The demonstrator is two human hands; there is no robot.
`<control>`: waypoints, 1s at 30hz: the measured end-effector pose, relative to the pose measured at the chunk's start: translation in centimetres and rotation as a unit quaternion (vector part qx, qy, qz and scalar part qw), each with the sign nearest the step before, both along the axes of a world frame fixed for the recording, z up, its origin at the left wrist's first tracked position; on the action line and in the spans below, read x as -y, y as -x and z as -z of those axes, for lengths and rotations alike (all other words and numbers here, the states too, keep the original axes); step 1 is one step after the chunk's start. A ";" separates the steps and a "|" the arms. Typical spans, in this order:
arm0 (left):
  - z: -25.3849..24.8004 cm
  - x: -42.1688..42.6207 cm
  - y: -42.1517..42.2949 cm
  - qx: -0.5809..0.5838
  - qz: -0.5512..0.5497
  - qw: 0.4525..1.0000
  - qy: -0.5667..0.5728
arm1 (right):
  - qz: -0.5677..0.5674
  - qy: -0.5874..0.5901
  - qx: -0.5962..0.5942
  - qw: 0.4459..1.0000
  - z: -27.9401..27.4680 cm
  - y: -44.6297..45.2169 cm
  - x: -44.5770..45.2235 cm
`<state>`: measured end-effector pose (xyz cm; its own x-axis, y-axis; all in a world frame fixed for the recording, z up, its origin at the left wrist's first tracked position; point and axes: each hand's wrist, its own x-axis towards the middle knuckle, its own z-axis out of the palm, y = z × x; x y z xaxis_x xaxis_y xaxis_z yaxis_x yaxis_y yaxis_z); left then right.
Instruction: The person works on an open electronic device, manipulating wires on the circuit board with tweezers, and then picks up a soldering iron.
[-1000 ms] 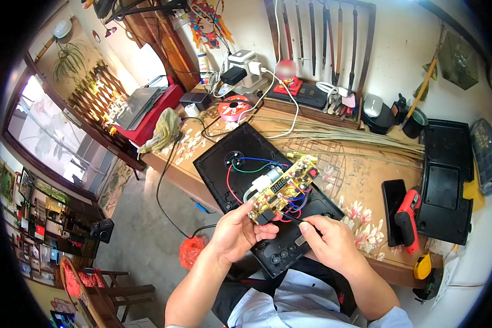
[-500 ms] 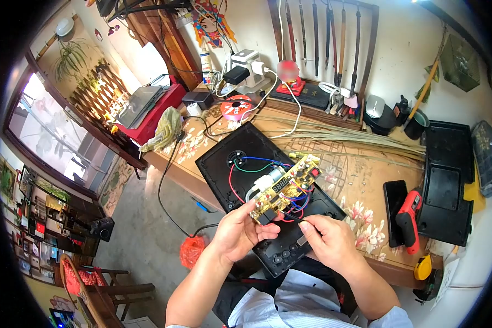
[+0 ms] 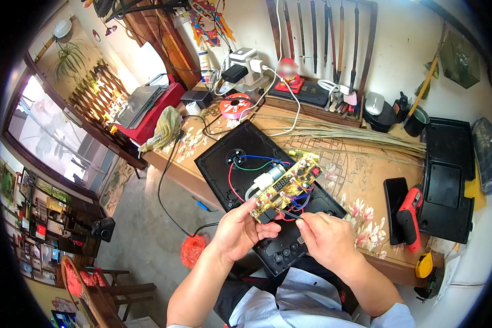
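Blue wires (image 3: pixel 300 196) crowd the circuit board (image 3: pixel 285 186); stalks (image 3: pixel 347 134) lie beyond.

The flowered table (image 3: pixel 363 177) carries dry stalks (image 3: pixel 366 138), a phone (image 3: pixel 393 199), a spool (image 3: pixel 227 109).

Circuit board (image 3: pixel 284 186) over casing (image 3: pixel 216 163), phone (image 3: pixel 394 203) farther right

- A pale blue shirt (image 3: pixel 303 309), softly creased, is worn.
- The forearms (image 3: pixel 198 284) are left bare below its sleeves (image 3: pixel 393 317).
- Dark cloth (image 3: pixel 230 296) is seen beside the shirt.
- Both hands (image 3: pixel 237 236) (image 3: pixel 331 240) are bare.
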<state>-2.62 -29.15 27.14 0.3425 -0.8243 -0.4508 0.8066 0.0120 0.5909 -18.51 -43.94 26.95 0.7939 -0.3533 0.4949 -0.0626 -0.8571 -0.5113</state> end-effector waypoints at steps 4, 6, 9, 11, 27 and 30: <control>0.1 0.0 -0.1 -0.010 0.003 1.000 0.014 | 0.010 0.026 -0.002 1.000 -0.6 -0.1 0.1; 0.2 -0.1 -0.1 -0.022 0.006 0.999 0.029 | 0.013 0.053 -0.024 0.998 -1.2 0.0 0.0; 0.1 0.0 -0.2 -0.020 0.006 0.999 0.028 | 0.015 0.076 -0.039 0.996 -1.4 0.0 -0.1; 0.2 0.0 -0.2 -0.016 0.012 0.999 0.032 | 0.015 0.090 -0.041 0.995 -1.5 0.0 -0.1; 0.2 0.1 0.0 0.006 0.006 1.000 0.018 | 0.008 0.140 -0.094 0.986 -2.5 0.2 -0.2; 0.4 0.0 -0.2 0.009 0.008 1.000 0.010 | 0.017 0.116 -0.112 0.987 -3.2 0.4 -0.2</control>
